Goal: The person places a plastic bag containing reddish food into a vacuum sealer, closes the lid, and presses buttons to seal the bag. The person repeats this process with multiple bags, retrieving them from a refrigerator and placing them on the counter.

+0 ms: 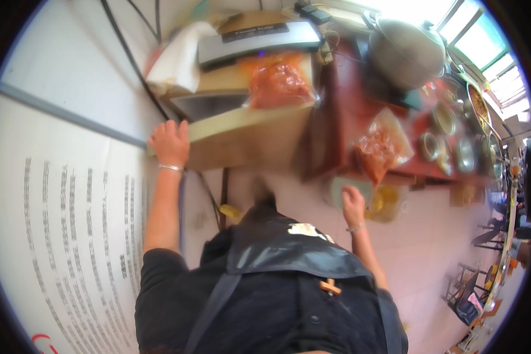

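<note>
My left hand (pixel 170 142) rests on the left end of a wooden drawer or board front (pixel 248 141), below a white cloth or bag (pixel 179 57). Behind it, a clear plastic bag of reddish food (pixel 281 82) lies in front of a white and black vacuum sealer (pixel 259 42). My right hand (pixel 353 201) is in the air with curled fingers, below the red table's edge; nothing is plainly seen in it. Just above it, another clear bag of reddish food (pixel 380 144) lies on the red table, one corner over the edge.
A large metal pot (pixel 407 51) stands at the back of the red table (pixel 336 132). Several metal bowls (pixel 443 117) are to the right. Under the edge are a pale round container (pixel 349 190) and a yellow one (pixel 385 203). A white wall panel (pixel 79 221) bearing writing stands left; chairs (pixel 467 294) are far right.
</note>
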{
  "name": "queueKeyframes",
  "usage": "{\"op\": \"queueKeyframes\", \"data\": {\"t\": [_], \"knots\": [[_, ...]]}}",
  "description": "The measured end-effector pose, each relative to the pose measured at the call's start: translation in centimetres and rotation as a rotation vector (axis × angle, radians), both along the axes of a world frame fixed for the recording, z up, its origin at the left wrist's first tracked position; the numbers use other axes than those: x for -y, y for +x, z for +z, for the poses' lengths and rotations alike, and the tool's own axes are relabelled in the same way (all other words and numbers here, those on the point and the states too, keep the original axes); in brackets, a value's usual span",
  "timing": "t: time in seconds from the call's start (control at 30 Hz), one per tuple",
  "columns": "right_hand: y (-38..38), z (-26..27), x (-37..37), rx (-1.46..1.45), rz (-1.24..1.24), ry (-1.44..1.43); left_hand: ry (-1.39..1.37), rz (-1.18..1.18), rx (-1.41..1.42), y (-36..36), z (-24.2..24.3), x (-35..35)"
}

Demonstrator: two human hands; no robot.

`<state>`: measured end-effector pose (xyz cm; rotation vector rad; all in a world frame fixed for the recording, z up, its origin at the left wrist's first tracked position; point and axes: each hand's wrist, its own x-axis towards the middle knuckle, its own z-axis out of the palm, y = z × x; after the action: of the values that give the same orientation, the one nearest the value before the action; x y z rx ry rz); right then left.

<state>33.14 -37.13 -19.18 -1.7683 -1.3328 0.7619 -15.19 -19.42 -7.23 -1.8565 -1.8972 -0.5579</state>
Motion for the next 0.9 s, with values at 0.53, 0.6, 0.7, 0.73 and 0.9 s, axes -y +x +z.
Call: {"op": "queueKeyframes", "data": {"t": [0.53, 0.6, 0.7, 0.73, 0.9], "knots": [[-9.1, 4.3, -1.9, -0.189, 0.316, 0.044, -1.214, -0.685, 0.517, 14.6, 6.2, 15.1], [-8.3, 5.1, -1.7, -0.379, 0.279, -0.052, -1.216, -0.797, 0.516, 16.0, 5.5, 14.6], [-7.1, 7.2, -1.3, -0.543, 0.251, -0.122, -1.347, -0.829, 0.638, 16.3, 3.8, 13.2], [-6.9, 8.2, -1.0, -0.498, 0.243, -0.127, -1.355, -0.871, 0.681, 16.4, 3.3, 13.1], [-6.5, 14.2, 1.0, -0.260, 0.226, -0.273, -1.504, -1.039, 0.947, 19.5, 0.5, 13.0]]}}
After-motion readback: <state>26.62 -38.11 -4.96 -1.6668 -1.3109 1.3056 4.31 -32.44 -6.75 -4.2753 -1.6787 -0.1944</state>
